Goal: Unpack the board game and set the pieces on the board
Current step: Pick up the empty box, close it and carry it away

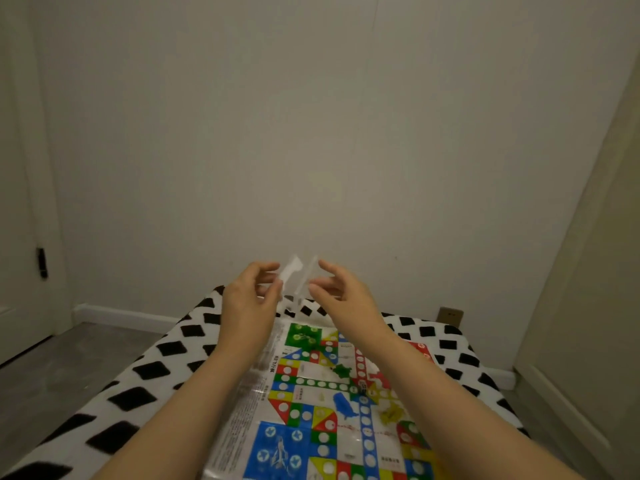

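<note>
- Head view shows the left hand [251,294] raised above the far edge of the board [346,393], forearm reaching up and forward, wrist slightly bent, its grip pinching the left edge of a small clear plastic bag [298,280] between thumb and fingertips.
- At centre, the bag hangs between the two hands, well above the board and blurred; its mouth seems pulled apart, and whether anything remains inside cannot be told.
- To the right, the right hand [341,292] mirrors the left, with its forearm angled inward. Its fingers are curved toward the bag's right edge and look to be pinching it, though blur makes the contact uncertain.
- Judged from this, the step in hand is opening or emptying the bag. It goes best with the bag held over the middle of the board, so that loose pieces drop on the board and not on the patterned blanket [145,375].
- Below, the board lies flat on the blanket. A green piece [343,370], a blue piece [343,405] and a yellow piece [389,414] lie scattered on it, not yet set on their home squares.
</note>
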Tool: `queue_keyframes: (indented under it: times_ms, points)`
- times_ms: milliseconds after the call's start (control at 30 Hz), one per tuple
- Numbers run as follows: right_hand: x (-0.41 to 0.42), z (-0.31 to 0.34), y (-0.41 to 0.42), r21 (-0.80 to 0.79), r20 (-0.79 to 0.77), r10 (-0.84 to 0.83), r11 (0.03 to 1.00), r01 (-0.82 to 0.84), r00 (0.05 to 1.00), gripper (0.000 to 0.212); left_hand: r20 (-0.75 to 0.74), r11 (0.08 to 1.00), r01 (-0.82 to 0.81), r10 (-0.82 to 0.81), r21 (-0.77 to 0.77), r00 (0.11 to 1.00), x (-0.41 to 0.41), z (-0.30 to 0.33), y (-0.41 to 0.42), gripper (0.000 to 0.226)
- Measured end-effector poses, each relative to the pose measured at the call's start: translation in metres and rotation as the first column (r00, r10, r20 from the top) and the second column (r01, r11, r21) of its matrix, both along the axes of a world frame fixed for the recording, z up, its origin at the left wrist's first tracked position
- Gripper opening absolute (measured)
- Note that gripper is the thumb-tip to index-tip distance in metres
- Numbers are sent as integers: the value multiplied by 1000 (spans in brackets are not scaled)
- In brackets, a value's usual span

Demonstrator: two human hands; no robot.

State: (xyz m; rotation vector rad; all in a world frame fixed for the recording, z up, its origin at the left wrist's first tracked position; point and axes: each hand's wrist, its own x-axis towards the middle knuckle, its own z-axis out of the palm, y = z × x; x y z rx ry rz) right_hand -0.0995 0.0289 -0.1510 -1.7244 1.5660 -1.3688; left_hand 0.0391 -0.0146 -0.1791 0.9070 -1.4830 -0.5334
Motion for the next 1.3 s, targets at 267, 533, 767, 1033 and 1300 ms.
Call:
queue_keyframes:
  times_ms: [267, 533, 767, 1033, 1300]
  points:
    - [-45, -3, 49, -31, 107, -112, 993, 116, 988, 39, -72, 961, 269, -264, 63, 962, -14, 18, 23, 22]
    - [-72, -8, 73, 2, 282, -93, 995, 97, 955, 25, -7, 856, 489, -495, 169, 869, -49, 33, 45, 13]
    - [-81, -14, 80, 80, 561, -60, 997, 19, 825, 23, -149, 802, 545, -524, 246, 839, -64, 21, 57, 22]
    - [-76, -18, 79, 44, 519, -13, 999, -12, 855, 20, -85, 868, 448, -440, 213, 894, -60, 12, 61, 26]
    - [-70, -20, 81, 41, 493, -20, 999, 0, 870, 29, 113, 904, 401, -419, 152, 901, -52, 11, 57, 13]
